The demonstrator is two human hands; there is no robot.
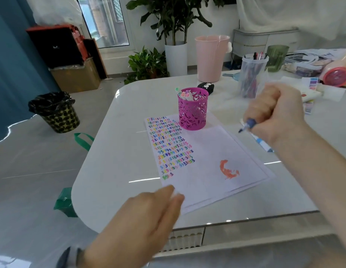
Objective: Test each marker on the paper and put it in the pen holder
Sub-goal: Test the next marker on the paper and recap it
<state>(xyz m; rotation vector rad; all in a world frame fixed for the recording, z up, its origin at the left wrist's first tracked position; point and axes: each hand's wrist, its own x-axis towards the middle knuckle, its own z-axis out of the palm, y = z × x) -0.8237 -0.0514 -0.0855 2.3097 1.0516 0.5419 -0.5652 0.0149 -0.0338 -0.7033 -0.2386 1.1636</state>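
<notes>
White paper [210,157] lies on the table, its left part filled with rows of small coloured squiggles and an orange scribble near its right side. A magenta cut-out pen holder [193,111] stands on the paper's far edge with a few markers inside. My right hand [278,113] grips a blue marker [247,126], tip pointing left and down, above the table to the right of the paper. Another marker [263,145] lies on the table under that hand. My left hand [149,213] rests with straight fingers on the paper's near corner.
A clear plastic jar [252,78] with several pens stands behind my right hand, beside a green cup [276,58]. A small black pouch [206,87] sits behind the holder. A pink bin [211,58] is at the table's far edge. Clutter fills the far right.
</notes>
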